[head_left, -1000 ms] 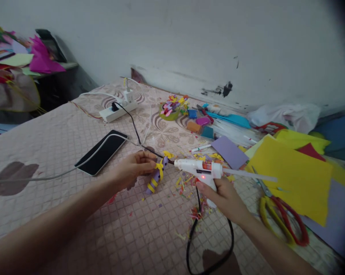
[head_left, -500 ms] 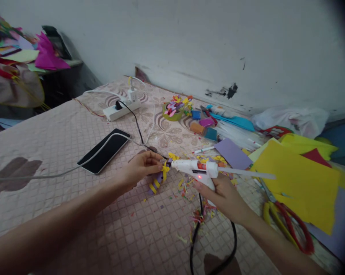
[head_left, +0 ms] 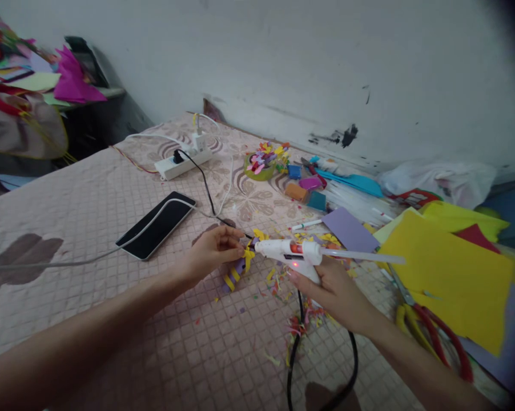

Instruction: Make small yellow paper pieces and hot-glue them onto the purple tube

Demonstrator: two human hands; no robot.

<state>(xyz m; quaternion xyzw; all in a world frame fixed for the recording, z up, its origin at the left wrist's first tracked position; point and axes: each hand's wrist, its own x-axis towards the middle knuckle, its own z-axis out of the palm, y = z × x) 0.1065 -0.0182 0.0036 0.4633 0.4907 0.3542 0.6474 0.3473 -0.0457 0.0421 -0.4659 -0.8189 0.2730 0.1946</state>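
My left hand (head_left: 218, 246) pinches a small purple paper figure (head_left: 235, 273) with yellow stripes and a yellow bow-like strip; its upper part is partly hidden by my fingers. My right hand (head_left: 334, 288) is wrapped round the handle of a white hot glue gun (head_left: 289, 251) with a red light lit on its side. A clear glue stick (head_left: 364, 256) sticks out of the back of the gun. The nozzle points left and is at the figure's upper end; whether it touches cannot be seen. A black cord (head_left: 294, 354) hangs from the handle.
A phone (head_left: 155, 225) lies left, crossed by a white cable. Behind it is a power strip (head_left: 184, 164). Paper scraps (head_left: 278, 279) litter the cloth. At right are scissors (head_left: 433, 331), yellow paper sheets (head_left: 454, 274) and a purple card (head_left: 350, 229). A green bowl (head_left: 257, 172) holds small paper pieces.
My right hand has brought the glue gun left, its nozzle moving up to the purple figure. My left hand keeps its pinch. The view has shifted slightly.
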